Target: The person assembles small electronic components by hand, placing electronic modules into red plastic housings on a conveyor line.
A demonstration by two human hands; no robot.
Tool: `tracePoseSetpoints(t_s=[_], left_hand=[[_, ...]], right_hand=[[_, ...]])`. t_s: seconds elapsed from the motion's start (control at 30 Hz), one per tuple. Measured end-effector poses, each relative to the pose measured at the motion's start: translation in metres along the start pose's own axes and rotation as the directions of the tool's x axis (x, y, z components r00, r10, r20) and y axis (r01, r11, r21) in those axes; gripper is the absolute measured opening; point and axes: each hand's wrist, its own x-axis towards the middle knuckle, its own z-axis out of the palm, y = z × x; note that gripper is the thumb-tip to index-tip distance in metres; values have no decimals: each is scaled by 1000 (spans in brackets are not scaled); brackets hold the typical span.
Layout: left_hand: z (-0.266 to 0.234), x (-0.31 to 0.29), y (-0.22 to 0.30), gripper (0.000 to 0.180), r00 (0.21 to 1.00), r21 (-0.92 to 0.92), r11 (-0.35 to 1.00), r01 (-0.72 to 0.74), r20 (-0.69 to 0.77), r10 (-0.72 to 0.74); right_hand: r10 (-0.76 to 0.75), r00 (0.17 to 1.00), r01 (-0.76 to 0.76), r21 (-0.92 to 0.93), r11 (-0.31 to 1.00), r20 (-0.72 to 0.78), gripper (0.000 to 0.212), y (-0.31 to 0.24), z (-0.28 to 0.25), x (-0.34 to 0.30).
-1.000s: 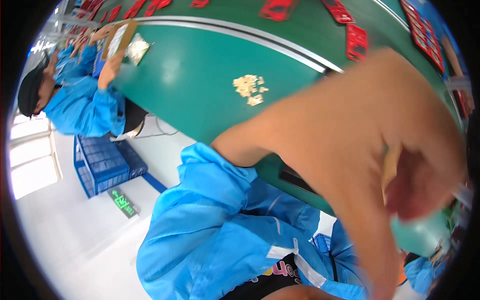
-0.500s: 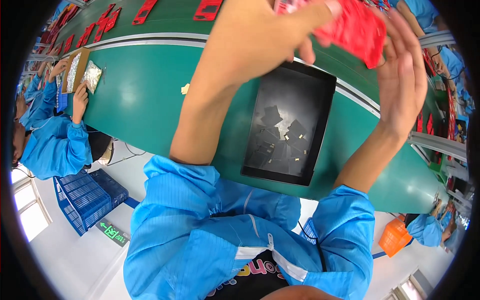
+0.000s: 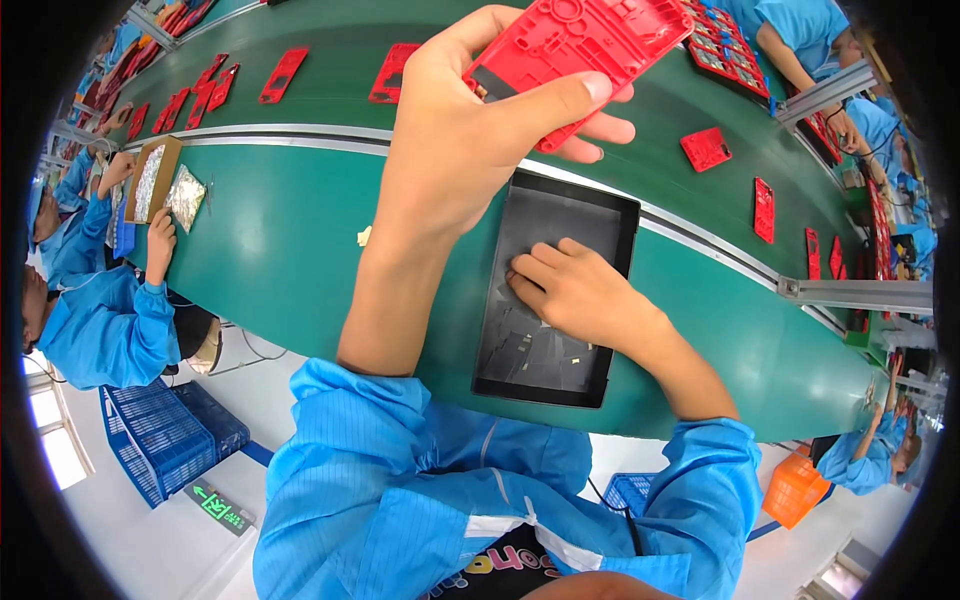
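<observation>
My left hand [image 3: 465, 140] grips a red plastic casing [image 3: 565, 55] with moulded ribs and a round recess, raised above the far end of a black tray [image 3: 540, 393]. Its thumb lies across the casing's face and the fingers go behind it. Down inside the tray is my right hand [image 3: 575, 290], fingers curled and bunched at the dark thin sheets [image 3: 510, 345] lying there. Some of these sheets carry small yellowish tabs. Whatever sits between the right fingertips is hidden.
Beyond a metal rail, a green belt [image 3: 340, 95] carries several red casings [image 3: 706, 149]. A small yellowish scrap [image 3: 364, 236] lies on the green table. At the left, a co-worker's hand [image 3: 160, 240] is near a silvery bag [image 3: 186, 197] and cardboard box [image 3: 155, 180]. A metal post [image 3: 860, 293] stands right.
My right hand has left the red casing and dropped into the tray. My left hand keeps the casing, which now shows its ribbed face. The casings on the belt have shifted left.
</observation>
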Motion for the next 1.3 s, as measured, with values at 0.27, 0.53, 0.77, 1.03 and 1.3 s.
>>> tracePoseSetpoints(t_s=[0.27,0.53,0.77,1.03,1.3], left_hand=[[0,6,24,30,966,-145,955,259,35,-256],[-3,5,20,24,983,-111,977,180,-16,-183],[-17,8,-8,26,1000,-234,972,18,22,-13],[3,1,-16,20,999,-346,938,-33,8,39],[11,-3,-20,26,992,-369,924,-100,37,122]], right_hand=[[-38,988,28,-66,997,-151,38,3,6,0],[423,774,-36,635,772,-471,15,16,-22,-5],[674,488,380,830,409,-555,15,29,-86,-3],[762,178,288,773,565,-623,25,23,-114,23],[795,86,206,792,575,-600,25,20,-121,27]])
